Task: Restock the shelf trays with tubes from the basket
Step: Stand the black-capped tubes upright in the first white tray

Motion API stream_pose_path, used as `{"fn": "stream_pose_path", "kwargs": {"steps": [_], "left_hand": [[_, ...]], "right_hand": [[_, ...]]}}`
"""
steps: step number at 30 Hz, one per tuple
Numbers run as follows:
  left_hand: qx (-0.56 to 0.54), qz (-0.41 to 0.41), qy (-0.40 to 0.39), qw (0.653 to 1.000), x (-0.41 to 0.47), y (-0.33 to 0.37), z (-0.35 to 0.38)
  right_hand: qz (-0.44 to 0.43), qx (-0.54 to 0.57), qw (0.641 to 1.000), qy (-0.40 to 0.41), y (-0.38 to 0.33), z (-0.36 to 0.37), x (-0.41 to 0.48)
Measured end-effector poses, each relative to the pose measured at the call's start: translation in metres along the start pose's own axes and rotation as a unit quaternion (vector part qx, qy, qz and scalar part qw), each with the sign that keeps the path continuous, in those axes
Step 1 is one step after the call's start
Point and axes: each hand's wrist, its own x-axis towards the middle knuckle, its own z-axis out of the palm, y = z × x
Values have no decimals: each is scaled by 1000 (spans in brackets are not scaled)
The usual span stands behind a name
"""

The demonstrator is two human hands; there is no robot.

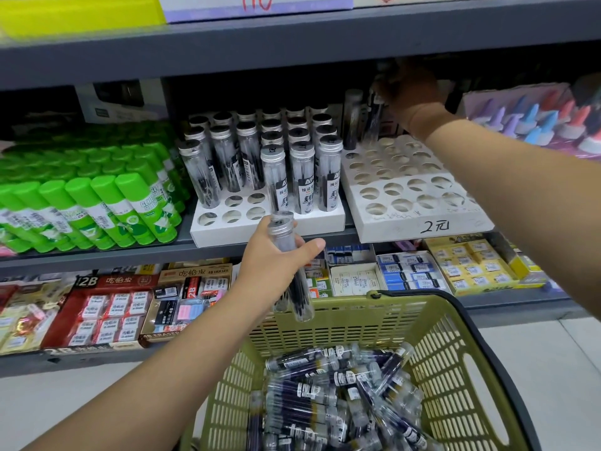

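Bright green glue sticks with glossy round caps [87, 203] lie packed in slanting rows at the left of the grey metal shelf [97, 255]. Just beside them sits a white cardboard tray with round holes [270, 227], its back rows filled with upright clear plastic tubes with ribbed silver screw caps [302, 172], its front left holes bare. The left hand [273, 258] reaches up from below with the forearm stretched out, fingers wrapped round a clear plastic tube with a silver cap and dark contents [289, 265], thumb out to the right; that tube tilts cap-up, just in front of the tray's front edge. Under it, on the lower shelf, lie red and tan eraser boxes [107, 307]. Nearer the camera stands an olive-green slotted plastic basket with a black handle [455, 369], holding a loose heap of clear tubes with dark blue contents [328, 395]. To the right a second white cardboard tray with round holes [416, 219] is nearly bare, with "2元" handwritten on its front. The right hand [409, 89] reaches deep under the upper shelf at this tray's back, clasping a dark-filled clear tube [374, 115] that stands upright there; the hand is blurred and in shadow. Pastel cone-shaped items [533, 118] sit at far right.
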Motion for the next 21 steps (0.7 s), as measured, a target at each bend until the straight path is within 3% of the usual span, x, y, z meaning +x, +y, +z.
{"fn": "stream_pose_path", "kwargs": {"steps": [12, 21], "left_hand": [[0, 6, -3, 1000, 0, 0, -1], [1, 5, -6, 1000, 0, -2, 0]], "right_hand": [[-55, -11, 998, 0, -5, 4, -2], [18, 71, 993, -88, 16, 6, -3]]}}
